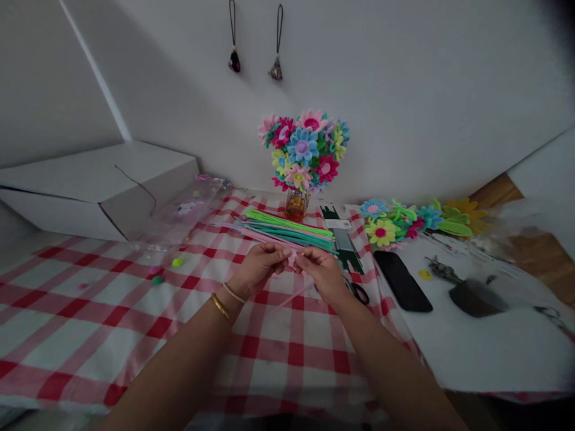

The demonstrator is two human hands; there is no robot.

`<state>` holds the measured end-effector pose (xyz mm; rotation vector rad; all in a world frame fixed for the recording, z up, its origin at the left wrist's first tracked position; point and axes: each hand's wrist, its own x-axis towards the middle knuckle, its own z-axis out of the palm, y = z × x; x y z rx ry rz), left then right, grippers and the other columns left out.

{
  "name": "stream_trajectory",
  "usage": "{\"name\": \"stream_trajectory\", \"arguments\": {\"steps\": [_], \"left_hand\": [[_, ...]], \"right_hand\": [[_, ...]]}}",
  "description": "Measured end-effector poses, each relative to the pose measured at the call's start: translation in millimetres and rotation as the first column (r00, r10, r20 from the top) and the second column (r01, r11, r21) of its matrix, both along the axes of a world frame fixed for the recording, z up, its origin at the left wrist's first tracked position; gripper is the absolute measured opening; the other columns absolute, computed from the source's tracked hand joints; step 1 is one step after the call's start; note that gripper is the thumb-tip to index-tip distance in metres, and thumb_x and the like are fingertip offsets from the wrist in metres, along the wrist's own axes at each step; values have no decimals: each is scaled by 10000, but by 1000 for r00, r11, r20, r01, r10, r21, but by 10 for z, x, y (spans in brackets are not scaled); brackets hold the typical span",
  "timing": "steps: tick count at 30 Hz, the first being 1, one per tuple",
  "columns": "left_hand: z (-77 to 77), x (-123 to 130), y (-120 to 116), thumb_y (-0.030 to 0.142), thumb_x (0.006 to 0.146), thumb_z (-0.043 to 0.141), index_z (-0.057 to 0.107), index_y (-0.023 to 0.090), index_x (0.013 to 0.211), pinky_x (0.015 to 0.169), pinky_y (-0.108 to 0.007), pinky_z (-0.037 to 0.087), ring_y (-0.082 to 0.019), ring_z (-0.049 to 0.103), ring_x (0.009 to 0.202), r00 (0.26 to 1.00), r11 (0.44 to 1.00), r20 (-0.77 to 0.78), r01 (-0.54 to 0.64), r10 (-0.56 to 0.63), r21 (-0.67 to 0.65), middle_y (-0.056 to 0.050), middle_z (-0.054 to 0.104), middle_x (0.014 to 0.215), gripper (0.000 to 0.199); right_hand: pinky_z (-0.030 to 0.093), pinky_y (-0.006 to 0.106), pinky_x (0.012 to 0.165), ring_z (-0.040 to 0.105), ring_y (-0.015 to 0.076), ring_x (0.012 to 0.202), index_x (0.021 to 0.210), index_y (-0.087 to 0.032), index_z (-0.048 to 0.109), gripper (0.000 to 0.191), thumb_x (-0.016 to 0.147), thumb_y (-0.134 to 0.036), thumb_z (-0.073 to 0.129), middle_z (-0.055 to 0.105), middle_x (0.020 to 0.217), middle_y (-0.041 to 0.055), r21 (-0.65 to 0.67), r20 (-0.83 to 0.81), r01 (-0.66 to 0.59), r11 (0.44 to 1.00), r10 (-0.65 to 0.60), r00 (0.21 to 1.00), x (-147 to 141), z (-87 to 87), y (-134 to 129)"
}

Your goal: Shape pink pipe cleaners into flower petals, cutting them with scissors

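Note:
Between the fingertips of both my hands is a pink pipe cleaner point(293, 260), bent into a small bunched shape, with a pale pink tail trailing down over the cloth. My left hand point(263, 263) pinches it from the left side, thumb on top. Pinching the other side is my right hand point(321, 269). Just beyond my hands lies a bundle of green, teal and pink pipe cleaners point(287, 230). Black-handled scissors point(359, 293) lie beside my right wrist, partly hidden by it.
A vase of fuzzy flowers point(296, 203) stands against the wall. Left are a white box point(153, 191), a clear plastic bag point(179, 212) and small pompoms point(177, 262). A black phone point(402, 281), loose fuzzy flowers point(381, 232) and keys point(442, 269) lie right.

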<state>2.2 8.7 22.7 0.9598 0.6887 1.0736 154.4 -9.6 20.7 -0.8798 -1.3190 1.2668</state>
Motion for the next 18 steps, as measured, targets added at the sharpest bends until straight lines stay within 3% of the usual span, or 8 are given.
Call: {"name": "stream_trajectory", "arguments": {"steps": [4,10,14,18], "left_hand": [[-4,-27,11,256,617,706,614,102,615,397,-187,265,-41,408,397,998,1000,66,19,-18,-15,0,555,499,180],[11,-6,-17,280,686,648,596,105,615,393,-191,238,-26,360,355,987,993,124,111,-107,-29,15,535,476,196],[-3,46,-33,297,679,652,574,117,596,393,-191,244,-42,392,386,996,994,18,-87,86,69,24,521,472,212],[-19,61,-36,340,683,639,559,130,564,400,-199,278,-54,398,389,947,939,-164,-230,276,255,32,499,448,254]], "right_hand": [[409,248,635,536,98,608,718,-193,638,87,671,-261,667,604,657,-30,-56,-69,4,998,-8,998,-29,-72,18],[396,260,654,525,108,640,683,-177,651,65,661,-236,666,609,678,-3,-161,-259,-150,976,105,960,-69,-149,39],[391,260,644,511,103,617,685,-173,646,89,664,-257,664,601,653,-10,-146,-190,-58,988,30,981,-62,-135,43],[389,246,624,498,93,588,670,-175,637,99,668,-271,661,585,613,-26,-74,-73,45,996,-50,996,-50,-115,35]]}}
